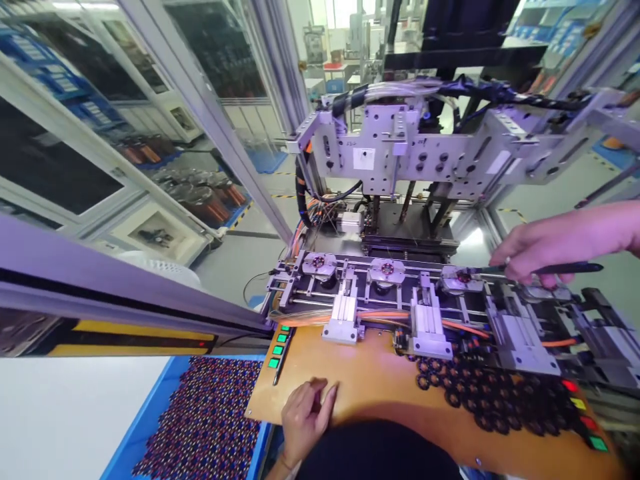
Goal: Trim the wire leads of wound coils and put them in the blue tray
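Note:
My right hand (545,243) is closed around a slim black tool (575,268) that looks like tweezers. Its tip points left at a small dark ring-shaped part (464,276), seated on the third metal holder (460,285) of the machine row. Whether the tip touches the part cannot be made out. On the orange board (360,373) near its front edge lies my left hand (306,413), fingers loosely bent and thumb apart, holding nothing. Similar ring parts sit on the first holder (319,265) and the second holder (387,270). A fourth holder (545,291) is partly under my right hand.
Many dark ring parts (485,393) lie on the board's right side. Colored buttons (274,363) line its left edge, beside a thin pen-like tool (283,359). A blue tray (145,407) of small parts stands left. Metal clamps (343,313) and an overhead plate (365,160) surround the holders.

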